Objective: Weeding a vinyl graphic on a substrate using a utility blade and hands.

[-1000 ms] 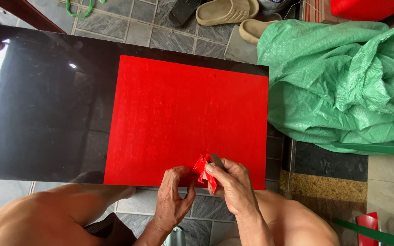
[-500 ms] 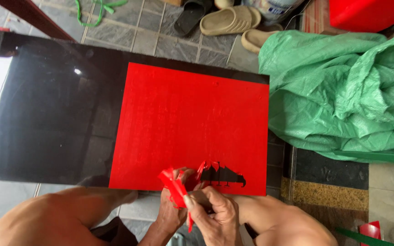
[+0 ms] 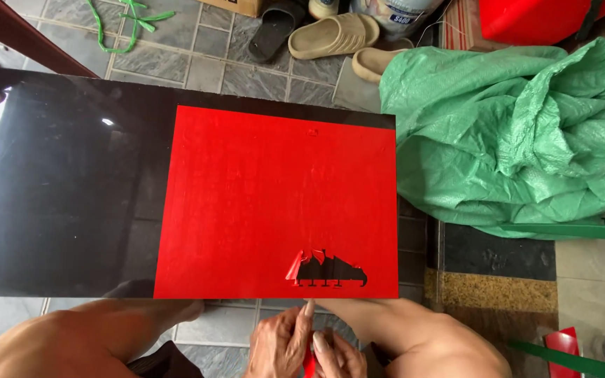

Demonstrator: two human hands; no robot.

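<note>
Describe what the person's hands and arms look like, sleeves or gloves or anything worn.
Both arms are bare, with no sleeves in view. The left hand and right hand wear no gloves, and no rings, watch or bands show. The fingernails look fairly long and pale. Bare knees show on either side.

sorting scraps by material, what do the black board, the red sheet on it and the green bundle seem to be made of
Black board: probably glossy acrylic or glass; it mirrors light.
Red sheet: likely thin adhesive vinyl, matte; cut pieces curl up, baring black beneath.
Green bundle: looks like woven plastic tarp; fine weave, stiff creases.
</note>
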